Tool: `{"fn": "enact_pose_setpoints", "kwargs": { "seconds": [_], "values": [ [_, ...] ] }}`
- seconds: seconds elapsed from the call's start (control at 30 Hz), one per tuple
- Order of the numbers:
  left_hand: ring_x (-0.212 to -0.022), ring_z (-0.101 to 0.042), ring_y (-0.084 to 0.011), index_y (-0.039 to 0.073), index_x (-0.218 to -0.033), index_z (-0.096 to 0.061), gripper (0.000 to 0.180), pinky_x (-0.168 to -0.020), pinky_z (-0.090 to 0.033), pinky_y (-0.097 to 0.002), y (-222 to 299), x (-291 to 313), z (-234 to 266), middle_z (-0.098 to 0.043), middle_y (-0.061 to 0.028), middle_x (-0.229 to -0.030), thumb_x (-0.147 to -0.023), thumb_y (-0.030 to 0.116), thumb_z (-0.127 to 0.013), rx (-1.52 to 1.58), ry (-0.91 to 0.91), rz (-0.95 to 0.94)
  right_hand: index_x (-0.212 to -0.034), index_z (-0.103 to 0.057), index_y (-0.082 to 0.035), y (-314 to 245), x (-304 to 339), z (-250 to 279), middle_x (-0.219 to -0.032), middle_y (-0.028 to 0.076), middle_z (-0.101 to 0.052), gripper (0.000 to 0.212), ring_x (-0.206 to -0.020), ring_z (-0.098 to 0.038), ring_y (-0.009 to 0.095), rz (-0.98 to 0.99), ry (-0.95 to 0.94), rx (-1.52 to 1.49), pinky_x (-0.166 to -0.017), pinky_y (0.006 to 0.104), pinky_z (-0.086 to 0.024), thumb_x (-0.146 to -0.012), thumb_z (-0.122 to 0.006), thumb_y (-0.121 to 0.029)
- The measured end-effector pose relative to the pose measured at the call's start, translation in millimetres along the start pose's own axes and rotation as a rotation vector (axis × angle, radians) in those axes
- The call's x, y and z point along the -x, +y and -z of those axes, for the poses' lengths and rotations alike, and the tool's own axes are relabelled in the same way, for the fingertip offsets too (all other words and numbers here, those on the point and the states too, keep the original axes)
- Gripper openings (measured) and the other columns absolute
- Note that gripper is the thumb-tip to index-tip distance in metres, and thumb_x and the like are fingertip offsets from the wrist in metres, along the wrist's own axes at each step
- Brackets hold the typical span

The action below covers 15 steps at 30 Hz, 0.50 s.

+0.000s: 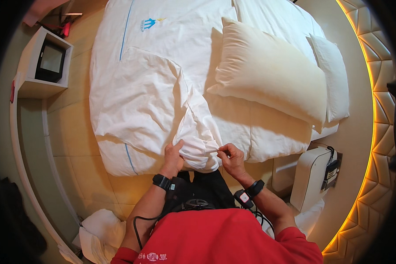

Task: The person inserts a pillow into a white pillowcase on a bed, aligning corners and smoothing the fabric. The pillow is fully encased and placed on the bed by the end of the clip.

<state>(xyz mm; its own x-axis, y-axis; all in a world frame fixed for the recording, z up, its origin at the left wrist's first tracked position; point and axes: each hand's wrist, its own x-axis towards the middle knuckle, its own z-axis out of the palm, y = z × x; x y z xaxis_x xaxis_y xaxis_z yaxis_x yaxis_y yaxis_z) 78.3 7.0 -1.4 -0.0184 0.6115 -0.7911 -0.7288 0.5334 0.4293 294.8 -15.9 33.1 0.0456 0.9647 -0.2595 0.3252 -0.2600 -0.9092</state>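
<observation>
A rumpled white pillowcase (138,92) is spread over the near left part of the bed, its gathered end drawn up to the bed's near edge. My left hand (174,157) is closed on this gathered end, with the thumb on top of the fabric. To the right, my right hand (231,157) pinches another bit of the same edge between thumb and fingers. Folds of cloth bunch between the two hands. Beyond my right hand a plump cream pillow (268,72) without a cover lies on the white duvet (189,33).
Another white pillow (331,78) rests at the bed's right end. A white bedside unit (310,178) with a dark cord and device stands near right. At far left is a white cabinet (42,88) holding a dark box. White linen (102,235) is heaped on the floor, lower left.
</observation>
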Motion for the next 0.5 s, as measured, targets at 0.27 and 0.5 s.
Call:
{"fn": "enact_pose_setpoints", "kwargs": {
  "seconds": [0.27,0.5],
  "values": [
    [-0.107,-0.062,-0.0267,-0.004,-0.130,-0.048,0.046,-0.093,-0.052,-0.0408,15,-3,-10,-0.061,-0.0155,-0.121,-0.090,0.011,-0.065,-0.044,-0.132,0.129,-0.085,-0.058,0.000,39,-5,5,-0.071,0.004,-0.063,0.006,-0.065,-0.063,0.010,-0.265,0.034,-0.127,-0.060,0.0246,-0.052,-0.089,-0.061,-0.005],
    [-0.099,-0.066,-0.0224,-0.002,-0.127,-0.054,0.046,-0.085,-0.056,-0.0376,5,11,-15,-0.065,-0.0123,-0.115,-0.084,0.003,-0.070,-0.302,-0.287,0.314,-0.087,-0.054,-0.001,43,-19,14,-0.077,0.003,-0.060,0.006,-0.067,-0.062,0.011,-0.292,-0.022,-0.263,-0.062,0.0253,-0.054,-0.089,-0.059,-0.004]
  ]
}}
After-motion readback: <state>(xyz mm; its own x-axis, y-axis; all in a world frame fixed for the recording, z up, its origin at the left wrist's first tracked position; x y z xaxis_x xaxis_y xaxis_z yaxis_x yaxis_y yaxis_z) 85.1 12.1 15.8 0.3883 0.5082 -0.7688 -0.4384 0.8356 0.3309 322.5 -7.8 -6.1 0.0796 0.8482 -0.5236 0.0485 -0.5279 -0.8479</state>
